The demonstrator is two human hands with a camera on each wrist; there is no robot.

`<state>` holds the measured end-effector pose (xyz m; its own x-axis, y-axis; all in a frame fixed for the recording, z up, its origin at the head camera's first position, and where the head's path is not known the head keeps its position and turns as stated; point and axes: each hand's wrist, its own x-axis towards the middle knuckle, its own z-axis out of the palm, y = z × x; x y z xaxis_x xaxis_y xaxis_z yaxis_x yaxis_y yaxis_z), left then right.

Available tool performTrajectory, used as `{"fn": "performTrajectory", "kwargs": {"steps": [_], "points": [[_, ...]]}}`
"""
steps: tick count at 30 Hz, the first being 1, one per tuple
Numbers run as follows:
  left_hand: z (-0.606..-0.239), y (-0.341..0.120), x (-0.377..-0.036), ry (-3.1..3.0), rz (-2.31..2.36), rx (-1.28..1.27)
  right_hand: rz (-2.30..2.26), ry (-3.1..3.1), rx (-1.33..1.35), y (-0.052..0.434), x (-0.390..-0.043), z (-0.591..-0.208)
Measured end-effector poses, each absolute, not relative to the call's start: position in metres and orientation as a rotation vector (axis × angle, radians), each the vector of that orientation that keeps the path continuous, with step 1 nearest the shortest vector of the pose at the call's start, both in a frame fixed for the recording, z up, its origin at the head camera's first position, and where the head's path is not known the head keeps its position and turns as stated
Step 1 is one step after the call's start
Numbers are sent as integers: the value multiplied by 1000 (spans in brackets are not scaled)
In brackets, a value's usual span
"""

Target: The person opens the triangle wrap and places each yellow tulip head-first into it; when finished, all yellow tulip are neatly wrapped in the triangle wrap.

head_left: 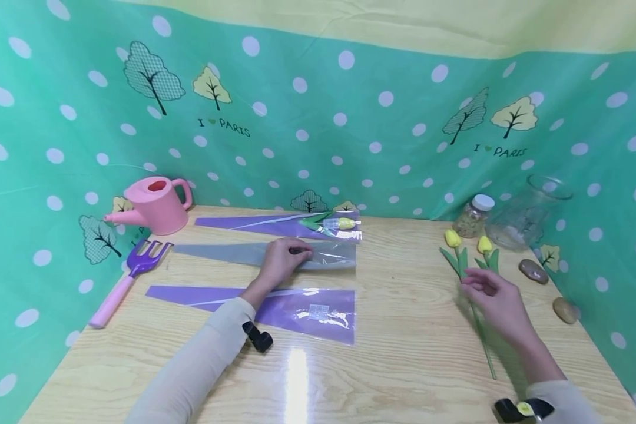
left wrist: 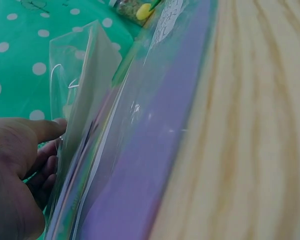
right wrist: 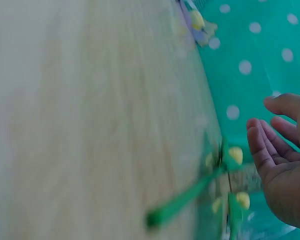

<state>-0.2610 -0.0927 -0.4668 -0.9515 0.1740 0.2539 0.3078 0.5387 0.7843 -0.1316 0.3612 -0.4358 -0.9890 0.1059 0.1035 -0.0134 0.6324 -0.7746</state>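
Note:
My left hand (head_left: 283, 259) pinches a grey, clear-fronted flower sleeve (head_left: 222, 253) near its wide end, over the table's middle. In the left wrist view the sleeve's clear film (left wrist: 65, 65) stands raised at the thumb. My right hand (head_left: 495, 303) hovers over two yellow artificial tulips, one on the left (head_left: 452, 238), one on the right (head_left: 484, 244). Its fingers are loosely bent, and the right wrist view shows nothing between them. The left tulip's long green stem (head_left: 482, 335) points toward me; the right tulip's lower part is hidden by the hand.
A purple sleeve (head_left: 307, 333) lies in front; another purple sleeve (head_left: 244, 223) behind holds a yellow tulip (head_left: 345, 224). At left are a pink watering can (head_left: 161, 212) and a hand fork (head_left: 119, 294). A lidded jar (head_left: 471, 218), glass vase (head_left: 519, 218) and two stones (head_left: 533, 271) stand right.

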Motion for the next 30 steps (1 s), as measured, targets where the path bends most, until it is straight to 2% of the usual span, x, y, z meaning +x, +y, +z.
{"fn": "performTrajectory", "kwargs": {"steps": [10,16,26,30], "points": [[-468,-94,-262,-2615,-1387,-406,1301,-2724,-210,387,-103,-450],[-468,-94,-262,-2614,-1373,-415,1250,-2788,-269,384,-106,-457],[-469,-95,-259,-2607,-1387,-399,847,-2836,-274,368,-117,-459],[-470,-95,-259,-2618,-1374,-411,859,-2822,-352,363,-118,-456]]}}
